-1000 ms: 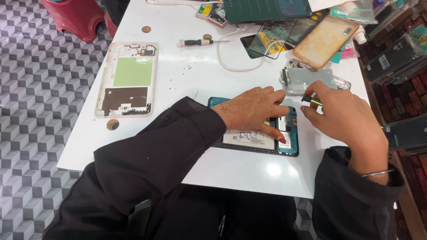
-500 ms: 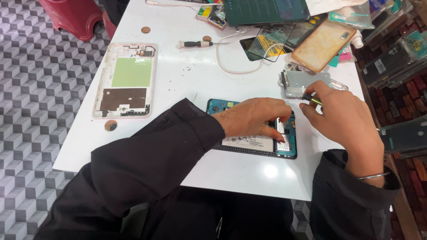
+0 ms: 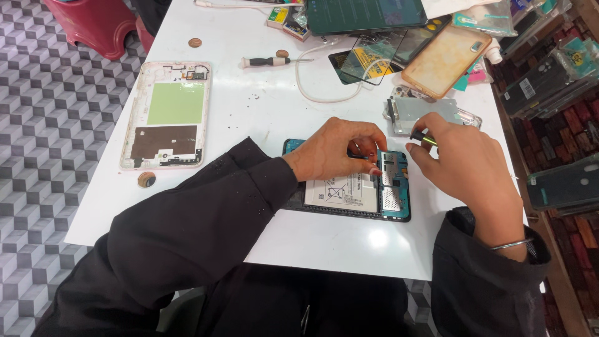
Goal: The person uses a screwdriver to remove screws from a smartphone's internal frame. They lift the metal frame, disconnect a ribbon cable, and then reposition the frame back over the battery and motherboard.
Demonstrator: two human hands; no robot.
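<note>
Since the earlier frames, your left hand (image 3: 340,150) has stayed on the open phone (image 3: 355,190), and your right hand (image 3: 458,165) remains at its 3 o'clock edge; the phone has not moved on the table (image 3: 262,112).

Your left hand lies over the upper part of the phone, fingers bent together with the tips pressing on the teal board; whether they pinch a part cannot be made out. Your right hand is closed around a small green-tipped tool (image 3: 424,138), of which only the tip shows. The phone's upper left corner is hidden under your left sleeve. The white battery (image 3: 342,192) sits in the phone's frame.

At 1 o'clock from the phone, a grey plate (image 3: 419,112) lies just beside your right hand. At 9 o'clock, well apart, lies a pink frame (image 3: 168,115). Farther, at 11 o'clock, a screwdriver (image 3: 271,61); at 12 o'clock, a white cable (image 3: 312,93). At 1 o'clock, an orange case (image 3: 446,59). The dark tablet (image 3: 365,14) at the far edge is cut off.
</note>
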